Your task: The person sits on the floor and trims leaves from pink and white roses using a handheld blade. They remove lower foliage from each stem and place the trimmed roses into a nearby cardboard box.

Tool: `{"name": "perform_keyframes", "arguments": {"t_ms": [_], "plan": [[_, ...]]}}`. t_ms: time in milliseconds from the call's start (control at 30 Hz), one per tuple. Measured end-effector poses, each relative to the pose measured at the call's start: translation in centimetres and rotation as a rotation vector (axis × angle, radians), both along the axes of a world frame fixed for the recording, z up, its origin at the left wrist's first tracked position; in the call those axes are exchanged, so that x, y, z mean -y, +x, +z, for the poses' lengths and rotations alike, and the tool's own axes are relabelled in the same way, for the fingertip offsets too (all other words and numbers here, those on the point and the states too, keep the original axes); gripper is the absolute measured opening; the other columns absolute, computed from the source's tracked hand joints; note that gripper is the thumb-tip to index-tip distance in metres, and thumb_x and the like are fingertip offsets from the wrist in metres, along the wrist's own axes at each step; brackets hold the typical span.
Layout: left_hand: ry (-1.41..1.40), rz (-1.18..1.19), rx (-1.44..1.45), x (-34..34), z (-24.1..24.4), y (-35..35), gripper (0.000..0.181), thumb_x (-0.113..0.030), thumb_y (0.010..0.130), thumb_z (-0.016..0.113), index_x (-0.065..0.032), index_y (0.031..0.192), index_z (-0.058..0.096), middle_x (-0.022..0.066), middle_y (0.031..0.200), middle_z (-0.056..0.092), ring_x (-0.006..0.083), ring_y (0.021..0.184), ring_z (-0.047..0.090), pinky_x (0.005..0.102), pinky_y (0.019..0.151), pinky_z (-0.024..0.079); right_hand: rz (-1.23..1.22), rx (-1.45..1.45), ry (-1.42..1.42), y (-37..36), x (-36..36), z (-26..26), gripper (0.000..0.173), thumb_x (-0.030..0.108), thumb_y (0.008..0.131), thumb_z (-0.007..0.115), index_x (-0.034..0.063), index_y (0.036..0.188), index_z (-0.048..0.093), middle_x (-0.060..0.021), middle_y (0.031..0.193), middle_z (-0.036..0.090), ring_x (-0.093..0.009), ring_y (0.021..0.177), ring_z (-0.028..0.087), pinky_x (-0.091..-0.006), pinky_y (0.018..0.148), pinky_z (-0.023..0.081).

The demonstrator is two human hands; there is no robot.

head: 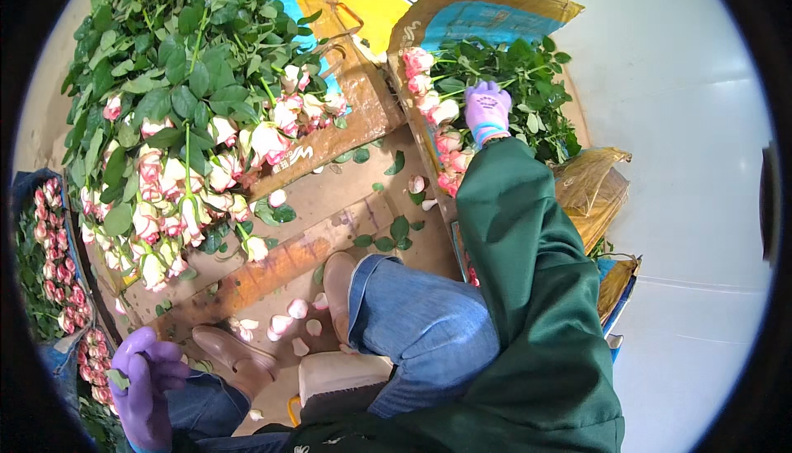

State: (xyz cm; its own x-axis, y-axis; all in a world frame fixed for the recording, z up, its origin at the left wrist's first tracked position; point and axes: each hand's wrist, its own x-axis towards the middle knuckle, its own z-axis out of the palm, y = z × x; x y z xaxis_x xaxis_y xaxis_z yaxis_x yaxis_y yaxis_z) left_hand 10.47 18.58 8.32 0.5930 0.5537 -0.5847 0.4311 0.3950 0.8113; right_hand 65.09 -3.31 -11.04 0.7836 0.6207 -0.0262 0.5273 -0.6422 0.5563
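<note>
My right hand, in a light purple glove, reaches over the leafy stems of cut roses lying in an open cardboard box. Its fingertips are down among the leaves, so whether they grip a stem is hidden. Pink and white rose heads line the left side of that box. My left hand, in a purple glove, is low at the left above my knee, its fingers bent. A small piece of leaf shows against this glove; I cannot tell whether it is held or stuck.
A big heap of roses lies at the upper left, partly over a flattened carton. More packed roses stand at the far left. Loose petals and leaves are scattered around my shoes. Other cartons sit beyond my right arm.
</note>
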Motion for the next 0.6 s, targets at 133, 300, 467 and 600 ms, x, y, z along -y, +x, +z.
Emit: {"name": "perform_keyframes", "arguments": {"t_ms": [133,300,467,600], "plan": [[0.006,-0.038,-0.025,0.1,0.3,0.0,0.043,-0.033,0.094,0.039,0.001,0.119,0.046,0.0106,0.098,0.057,0.0172,0.081,0.055,0.0271,0.071,0.042,0.001,0.011,0.026,0.3,0.7,-1.6,0.05,0.009,0.077,0.05,0.0179,0.125,0.041,-0.0109,0.122,0.047,-0.026,0.106,0.052,-0.0428,0.074,0.046],[0.035,-0.008,-0.07,-0.1,0.5,0.0,0.039,-0.026,0.094,0.038,0.001,0.12,0.045,0.0157,0.103,0.058,0.0216,0.085,0.058,0.0312,0.075,0.045,0.007,-0.087,0.069,-0.7,-0.8,-2.2,0.059,0.004,0.074,0.053,0.0215,0.128,0.037,-0.0091,0.13,0.041,-0.028,0.103,0.054,-0.0445,0.074,0.048],[0.037,-0.017,-0.053,-0.4,0.1,0.3,0.038,-0.025,0.094,0.037,0.0003,0.122,0.043,0.0163,0.104,0.058,0.022,0.084,0.059,0.0315,0.076,0.046,-0.052,-0.016,0.077,0.0,-1.5,-2.8,0.053,0.003,0.074,0.054,0.0132,0.123,0.038,-0.0106,0.124,0.043,-0.027,0.095,0.057,-0.0408,0.068,0.05],[0.04,-0.029,-0.071,-0.4,-0.2,0.7,0.037,-0.024,0.094,0.037,0.0003,0.121,0.043,0.0159,0.103,0.058,0.0219,0.085,0.059,0.0314,0.076,0.046,-0.014,0.052,0.199,-0.9,-3.0,-2.9,0.068,0.0,0.073,0.052,0.0155,0.134,0.025,-0.0117,0.13,0.038,-0.027,0.093,0.057,-0.04,0.068,0.051]]}}
